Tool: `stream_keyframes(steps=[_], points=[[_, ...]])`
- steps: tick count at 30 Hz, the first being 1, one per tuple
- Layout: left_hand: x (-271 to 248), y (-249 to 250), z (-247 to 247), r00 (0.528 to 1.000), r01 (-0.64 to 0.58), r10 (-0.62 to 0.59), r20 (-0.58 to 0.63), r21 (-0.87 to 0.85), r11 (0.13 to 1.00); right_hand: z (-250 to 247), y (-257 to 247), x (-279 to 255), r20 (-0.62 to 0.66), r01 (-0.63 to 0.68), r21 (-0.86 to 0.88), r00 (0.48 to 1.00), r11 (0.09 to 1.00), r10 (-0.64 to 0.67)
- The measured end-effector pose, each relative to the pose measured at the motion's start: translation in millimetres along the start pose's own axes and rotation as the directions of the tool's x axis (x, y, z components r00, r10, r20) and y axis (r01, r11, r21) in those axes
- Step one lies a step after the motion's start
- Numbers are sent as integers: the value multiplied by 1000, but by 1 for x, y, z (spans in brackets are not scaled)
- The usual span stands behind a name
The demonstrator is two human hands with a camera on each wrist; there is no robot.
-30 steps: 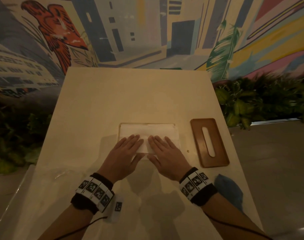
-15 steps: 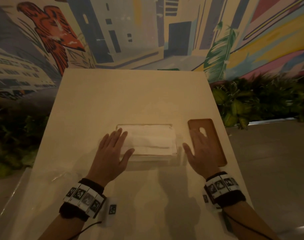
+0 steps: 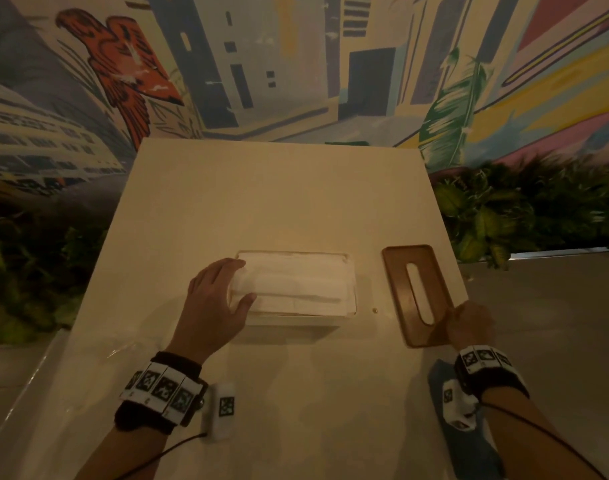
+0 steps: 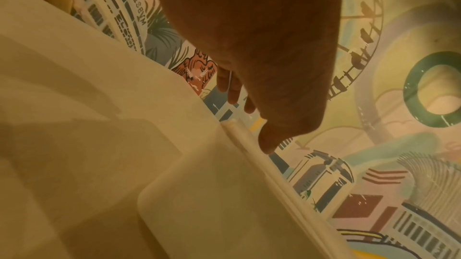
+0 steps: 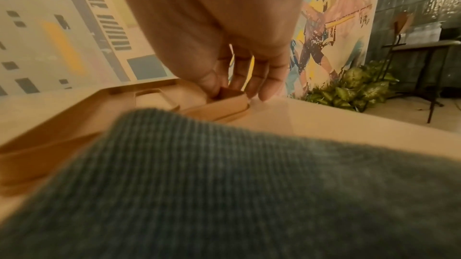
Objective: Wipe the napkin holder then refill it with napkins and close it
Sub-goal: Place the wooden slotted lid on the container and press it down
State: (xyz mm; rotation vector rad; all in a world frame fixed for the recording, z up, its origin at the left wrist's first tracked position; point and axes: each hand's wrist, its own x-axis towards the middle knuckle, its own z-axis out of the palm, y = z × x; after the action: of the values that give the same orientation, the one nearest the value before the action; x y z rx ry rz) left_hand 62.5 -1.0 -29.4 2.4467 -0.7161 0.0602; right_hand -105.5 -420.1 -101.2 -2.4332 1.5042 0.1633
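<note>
The napkin holder, a pale open box, stands near the middle of the tabletop, filled to the rim with folded white napkins. The left hand rests at the holder's left end, its fingers lightly curved over the edge of the stack and the thumb laid on top of the napkins. To the right, apart from the holder, lies the brown wooden lid with its oblong slot. The right hand grips the lid's near right corner, thumb on the top face and fingers curled around the edge. A blue cloth lies on the tabletop under the right wrist.
</note>
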Motion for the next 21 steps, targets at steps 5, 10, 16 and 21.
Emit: stream_keyframes(steps=[5, 10, 16, 21], points=[[-9, -5, -7, 998, 60, -61, -20, -75, 995, -21, 0, 0, 9, 25, 227, 1000, 974, -28], [-18, -8, -17, 991, 88, -98, -86, -113, 990, -49, 11, -6, 201, -43, 531, 976, 846, -77], [-22, -10, -29, 988, 81, -94, -121, -106, 991, -88, -6, -47, 393, -276, 853, 898, 442, -197], [-14, 1, -52, 988, 22, -45, -148, -159, 987, -99, -17, -72, 154, 16, 914, 910, 406, -384]])
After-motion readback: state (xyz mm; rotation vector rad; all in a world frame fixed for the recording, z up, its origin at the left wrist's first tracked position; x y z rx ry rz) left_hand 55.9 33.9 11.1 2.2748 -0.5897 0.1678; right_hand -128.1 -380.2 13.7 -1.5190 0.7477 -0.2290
